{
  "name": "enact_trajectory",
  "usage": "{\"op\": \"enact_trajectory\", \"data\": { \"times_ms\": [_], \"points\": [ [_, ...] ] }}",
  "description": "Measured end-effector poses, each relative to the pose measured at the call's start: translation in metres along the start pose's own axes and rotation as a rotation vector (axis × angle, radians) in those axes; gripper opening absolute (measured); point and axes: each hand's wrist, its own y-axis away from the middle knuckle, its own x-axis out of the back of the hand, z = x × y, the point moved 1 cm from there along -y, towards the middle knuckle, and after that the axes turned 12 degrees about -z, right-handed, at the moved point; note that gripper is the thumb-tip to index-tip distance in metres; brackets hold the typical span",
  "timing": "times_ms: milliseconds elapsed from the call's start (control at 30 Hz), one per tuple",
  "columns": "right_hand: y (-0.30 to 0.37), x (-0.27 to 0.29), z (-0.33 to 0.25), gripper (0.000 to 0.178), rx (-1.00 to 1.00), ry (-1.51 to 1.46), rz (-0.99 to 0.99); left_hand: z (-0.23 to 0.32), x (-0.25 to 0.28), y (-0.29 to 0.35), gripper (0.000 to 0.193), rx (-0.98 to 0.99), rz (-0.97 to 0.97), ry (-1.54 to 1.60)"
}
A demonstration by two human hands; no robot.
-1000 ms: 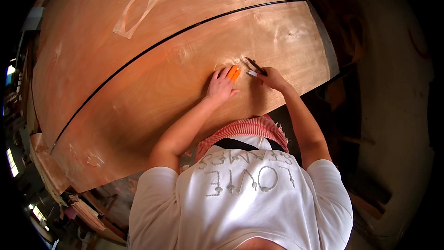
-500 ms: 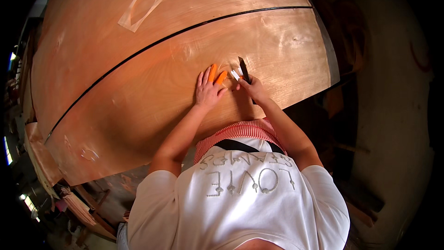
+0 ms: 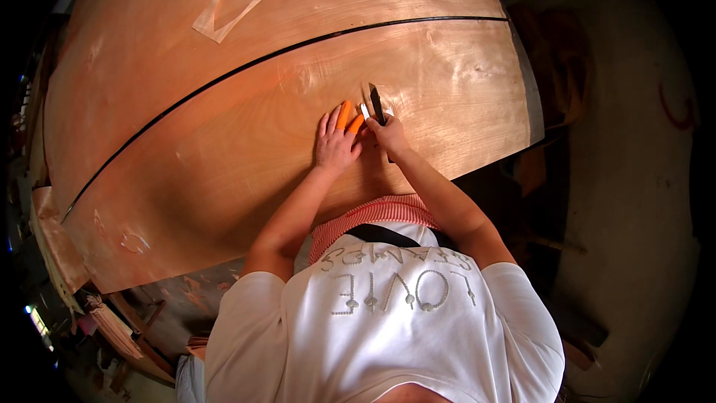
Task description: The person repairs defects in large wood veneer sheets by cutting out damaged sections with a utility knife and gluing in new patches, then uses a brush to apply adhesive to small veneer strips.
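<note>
Palm down on the wood veneer sheet (image 3: 246, 149), my left hand (image 3: 337, 143) has its fingers stretched forward, and two of them wear orange finger covers. My right hand (image 3: 388, 133) is just to its right, closed around a slim dark knife (image 3: 376, 101). The knife's slanted end points away from me, and its other end shows below the hand. White wrapping covers a fingertip of that hand. The right fingers are close beside the orange-covered fingers. Whether the knife touches the wood is hidden by the hand.
A long black strip (image 3: 280, 51) runs across the sheet beyond my hands. Farther off lies a thin veneer offcut (image 3: 216, 30) with a pointed opening. The sheet's edge is at the right, beside a dark gap. Wood scraps (image 3: 112, 325) are piled at lower left.
My right hand and the knife have moved left, closer to my left hand. The left hand has stayed in nearly the same place. The view has shifted slightly.
</note>
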Motion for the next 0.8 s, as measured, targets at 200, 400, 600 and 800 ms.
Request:
{"op": "enact_trajectory", "data": {
  "times_ms": [200,400,600,800],
  "points": [
    [0.0,-0.003,0.0,0.02,0.045,0.01,0.057,0.0,0.001,-0.001,0.069,-0.001,0.037,0.094],
    [0.002,-0.005,-0.003,0.02,0.072,0.013,0.079,-0.003,0.008,-0.011,0.067,-0.162,-0.131,-0.062],
    [0.024,0.023,-0.006,0.023,-0.042,0.047,-0.119,-0.006,0.01,-0.012,0.059,-0.169,-0.165,-0.078],
    [0.069,0.076,0.027,0.024,-0.115,-0.169,-0.038,-0.011,0.036,-0.014,0.041,-0.269,-0.411,-0.044]
  ]
}}
